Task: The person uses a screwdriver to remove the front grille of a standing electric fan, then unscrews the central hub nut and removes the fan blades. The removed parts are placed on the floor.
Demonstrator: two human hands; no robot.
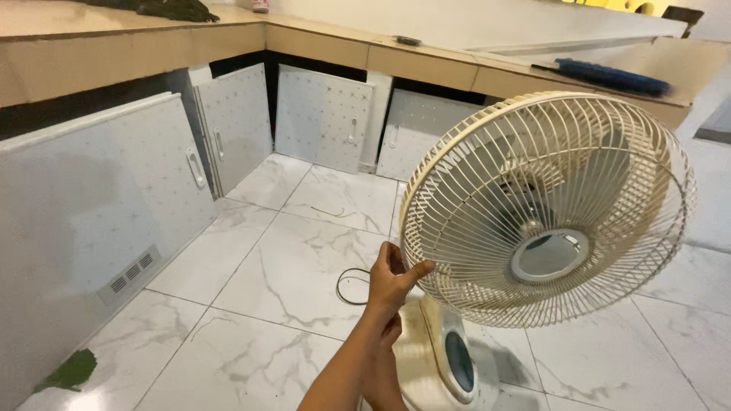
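On a marble floor, left hand (390, 280) gripping cream fan (544, 213) grille rim, right hand (384, 373) state unclear

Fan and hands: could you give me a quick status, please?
One hand grips fan grille rim, lower left. Other hand partly hidden beneath. Fan upright on floor. Cord loop beside.

You are standing in what looks like a home kitchen, perhaps unfinished or under repair. An L-shaped counter (320, 42) runs along the walls, and pale cabinet doors (324, 118) with handles lean loose beneath it over dark openings. The floor (282, 274) is glossy white marble-look tile, and a household fan (544, 209) stands on it.
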